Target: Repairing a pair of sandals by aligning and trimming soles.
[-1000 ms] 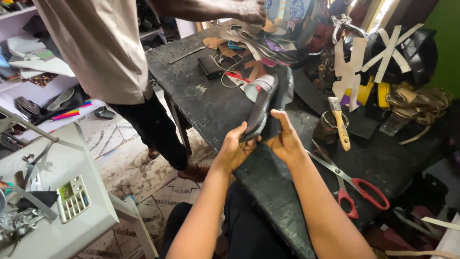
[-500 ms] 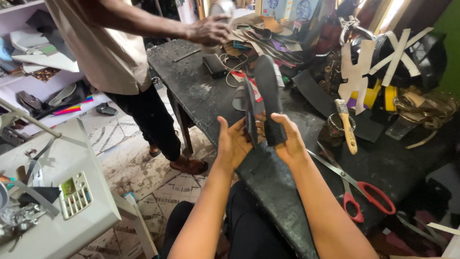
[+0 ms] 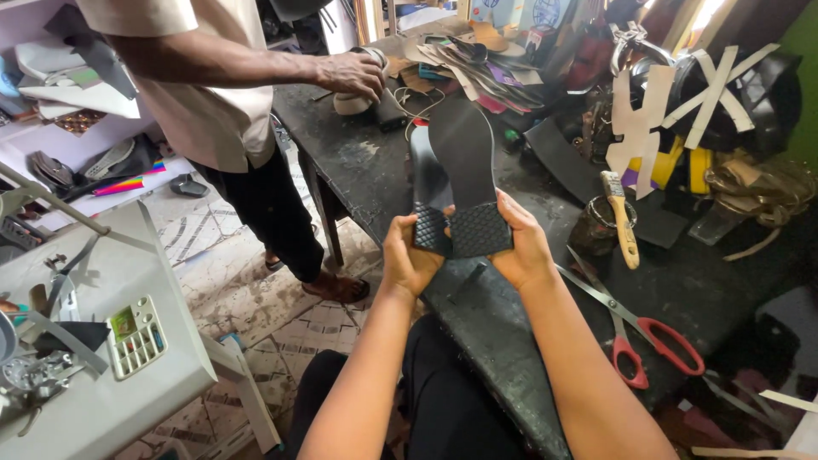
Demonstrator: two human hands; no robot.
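Simply 2 black soles (image 3: 464, 162), heels textured.

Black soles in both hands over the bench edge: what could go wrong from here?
1. The left hand and right hand grip the two black soles only at the textured heel end; the long free ends could slip apart or tip.
2. The red-handled scissors lie open beside the right forearm; lowering the arm might catch the blades.
3. A co-worker's hand works at the same dark workbench, so swinging the soles forward might knock it.
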